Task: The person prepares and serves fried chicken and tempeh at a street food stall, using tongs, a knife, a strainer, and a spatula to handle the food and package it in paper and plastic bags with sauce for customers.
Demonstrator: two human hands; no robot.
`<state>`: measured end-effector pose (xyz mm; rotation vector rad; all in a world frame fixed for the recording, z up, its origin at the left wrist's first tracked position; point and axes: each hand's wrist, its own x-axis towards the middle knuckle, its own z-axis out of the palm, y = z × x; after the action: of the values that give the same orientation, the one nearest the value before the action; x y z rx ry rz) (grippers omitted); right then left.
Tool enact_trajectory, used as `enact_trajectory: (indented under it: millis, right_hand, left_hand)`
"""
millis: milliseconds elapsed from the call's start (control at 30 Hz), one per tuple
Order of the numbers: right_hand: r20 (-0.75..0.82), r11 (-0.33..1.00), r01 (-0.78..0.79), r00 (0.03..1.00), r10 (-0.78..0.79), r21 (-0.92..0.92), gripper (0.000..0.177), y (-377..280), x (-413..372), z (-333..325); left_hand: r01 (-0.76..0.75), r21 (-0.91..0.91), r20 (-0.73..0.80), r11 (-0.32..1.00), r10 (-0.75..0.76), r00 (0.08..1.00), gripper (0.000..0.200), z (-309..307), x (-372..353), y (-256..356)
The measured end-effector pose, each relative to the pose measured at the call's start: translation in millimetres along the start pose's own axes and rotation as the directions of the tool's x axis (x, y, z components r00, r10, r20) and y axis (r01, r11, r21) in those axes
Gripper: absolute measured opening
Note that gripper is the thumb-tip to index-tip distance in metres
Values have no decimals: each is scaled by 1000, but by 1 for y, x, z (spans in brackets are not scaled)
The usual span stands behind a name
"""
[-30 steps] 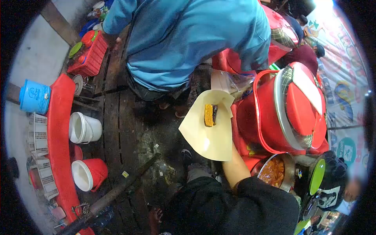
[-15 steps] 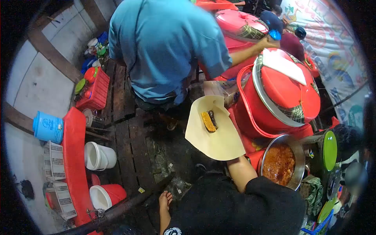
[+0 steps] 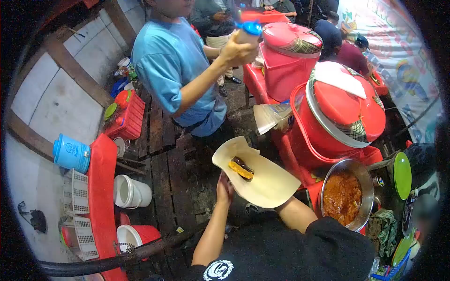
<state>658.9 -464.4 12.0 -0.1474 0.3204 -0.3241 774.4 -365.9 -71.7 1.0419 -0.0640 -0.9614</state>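
Observation:
A sheet of pale brown wrapping paper (image 3: 274, 185) spreads out in front of me, curled up at its left side. On it lies a piece of what looks like fried eggplant (image 3: 241, 168), with dark skin and yellow-orange flesh. My left hand (image 3: 225, 188) is at the paper's left edge, its fingertips partly hidden behind the sheet. Under the sheet, my right hand is hidden; only the forearm shows, and the paper rests on that hand. To the right of my right arm stands a metal bowl (image 3: 368, 199) of red-orange sauce (image 3: 342, 199).
Large red lidded tubs (image 3: 304, 129) stand on a red-covered table ahead right. A person in a blue shirt (image 3: 161, 65) holds a blue-topped container (image 3: 248, 35). White buckets (image 3: 136, 192) and a red bench (image 3: 101, 201) are at left. A dark rail (image 3: 154, 248) crosses low left.
My left hand has come up from low down to the paper's edge. The paper has moved slightly down and left. The person in blue has turned and raised the blue-topped container.

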Motion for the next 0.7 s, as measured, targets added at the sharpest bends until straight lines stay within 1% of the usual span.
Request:
enact_trajectory:
  millis: [100, 133, 167, 200, 233, 267, 300, 333, 367, 400, 433, 467, 500, 533, 567, 600, 633, 667, 700]
  right_hand:
    - [-15, 996, -50, 999, 51, 71, 62, 7, -2, 5]
    - [-26, 992, -65, 997, 68, 106, 63, 7, -4, 8]
    - [-31, 987, -85, 995, 90, 134, 63, 5, -5, 9]
    - [-16, 985, -106, 994, 109, 138, 63, 4, -2, 8]
    - [33, 987, -129, 991, 127, 95, 63, 3, 2, 3]
    - [195, 989, -120, 972, 134, -85, 61, 1, 16, -17]
    - [352, 967, -49, 926, 138, -251, 62, -2, 30, -36]
    - [502, 982, -172, 844, 188, -79, 61, -4, 35, -41]
    - [561, 919, -379, 786, 260, 105, 60, -9, 37, -47]
    - [614, 778, -574, 718, 328, 255, 59, -13, 37, -47]
    - [567, 852, -482, 768, 298, 204, 58, -17, 32, -47]
    - [517, 911, -388, 813, 267, 140, 57, -20, 27, -48]
    - [514, 972, 107, 858, 15, -207, 56, -20, 26, -56]
    - [492, 955, -281, 821, 290, -95, 55, -25, 39, -54]
    - [500, 779, -626, 684, 531, 29, 55, -33, 54, -52]
    - [334, 567, -738, 673, 660, 365, 65, -36, 58, -47]
    - [324, 564, -737, 673, 665, 373, 65, -35, 54, -53]
    - [264, 802, -588, 794, 548, 103, 75, -37, 47, -62]
    - [256, 915, -354, 882, 396, -194, 85, -39, 42, -67]
  left_hand:
    - [-175, 67, 177, 982, 161, 971, 52, -75, 60, -50]
    - [-169, -120, 260, 978, 196, 946, 53, -60, 46, -27]
    - [-142, -302, 333, 943, 244, 911, 54, -44, 31, -4]
    - [-14, -351, 291, 936, 123, 949, 54, -53, 25, 0]
    - [23, -331, 345, 943, 99, 933, 50, -44, 8, 19]
    - [3, -105, 440, 994, 44, 897, 48, -60, 17, 20]
    - [-34, 123, 516, 992, -35, 856, 48, -75, 26, 19]
    - [-99, 368, 432, 925, -76, 899, 49, -60, 10, 33]
    - [-96, 368, 429, 925, -77, 900, 49, -48, 5, 41]
    - [-195, 578, 400, 792, -67, 914, 49, -38, 1, 44]
    - [-270, 750, 373, 604, -49, 926, 49, -29, 1, 43]
    - [-332, 548, 456, 768, 59, 888, 47, -23, 6, 40]
    - [-371, 307, 529, 876, 166, 832, 44, -16, 11, 37]
    - [-429, 265, 551, 863, 230, 802, 45, -21, 21, 29]
    - [-483, 222, 568, 847, 290, 770, 46, -28, 29, 20]
    - [-364, 494, 400, 789, 166, 901, 47, -17, 13, 29]
    - [-322, 523, 327, 789, 163, 931, 46, -18, 11, 28]
    - [-277, 546, 252, 790, 160, 954, 46, -19, 9, 27]
    - [-229, 564, 175, 794, 156, 972, 46, -20, 8, 25]
